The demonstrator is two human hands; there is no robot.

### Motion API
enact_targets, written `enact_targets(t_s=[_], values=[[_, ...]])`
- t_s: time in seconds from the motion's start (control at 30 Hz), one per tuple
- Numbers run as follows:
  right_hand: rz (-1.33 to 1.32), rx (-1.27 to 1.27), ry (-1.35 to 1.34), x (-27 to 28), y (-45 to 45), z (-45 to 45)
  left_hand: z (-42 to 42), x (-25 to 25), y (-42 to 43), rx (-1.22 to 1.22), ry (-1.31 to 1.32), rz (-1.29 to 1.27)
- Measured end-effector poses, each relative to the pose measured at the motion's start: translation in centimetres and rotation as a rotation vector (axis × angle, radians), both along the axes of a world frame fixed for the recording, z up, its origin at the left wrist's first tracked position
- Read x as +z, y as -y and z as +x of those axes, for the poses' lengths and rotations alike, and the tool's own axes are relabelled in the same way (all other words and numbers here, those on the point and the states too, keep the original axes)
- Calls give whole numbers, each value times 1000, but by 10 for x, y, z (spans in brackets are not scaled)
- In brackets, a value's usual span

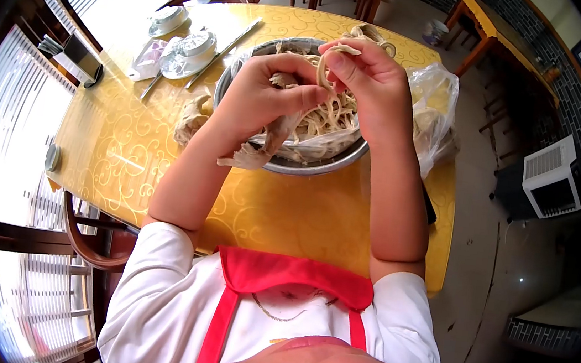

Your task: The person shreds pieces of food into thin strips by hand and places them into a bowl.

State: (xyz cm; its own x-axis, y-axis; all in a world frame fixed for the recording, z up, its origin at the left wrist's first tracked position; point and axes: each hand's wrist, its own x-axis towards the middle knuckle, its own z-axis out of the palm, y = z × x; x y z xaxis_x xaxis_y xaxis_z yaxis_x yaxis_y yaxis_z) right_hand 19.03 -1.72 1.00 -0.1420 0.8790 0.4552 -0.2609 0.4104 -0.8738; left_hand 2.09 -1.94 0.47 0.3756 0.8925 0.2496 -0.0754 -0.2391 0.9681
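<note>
A round metal bowl (313,168) lined with clear plastic stands on the yellow-covered table, holding a heap of pale, torn strips (333,118). Above it my left hand (266,96) is closed round a larger pale, soft piece that hangs down over the bowl's near-left rim (249,155). My right hand (368,79) pinches a thin pale strip (323,70) between thumb and forefinger, just over the bowl. The fingertips of both hands are close together at this strip.
Pale pieces lie left of the bowl and behind it. A clear plastic bag (430,115) sits at its right. Wrapped dishes (195,45) and chopsticks (223,52) are at the back left. A wooden chair (94,238) touches the left edge.
</note>
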Motion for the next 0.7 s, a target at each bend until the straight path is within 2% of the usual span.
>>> enact_targets(t_s=[0.17, 0.27, 0.4, 0.5, 0.6, 0.7], values=[[-9, 46, 64, 0, -1, -1, -3, 3, -1, 95, 33, -26], [-72, 22, 314, 3, 4, 1, -6, 1, -6, 62, 158, -57], [-135, 61, 272, 8, 7, 2, -8, 4, -7, 68, 137, -67], [-19, -109, 440, 6, 2, 10, -11, 3, -9, 66, 187, -119], [189, -476, 604, 3, -6, 23, -17, 5, -14, 61, 273, -175], [178, -701, 595, 8, -9, 39, -28, 7, -22, 63, 363, -171]])
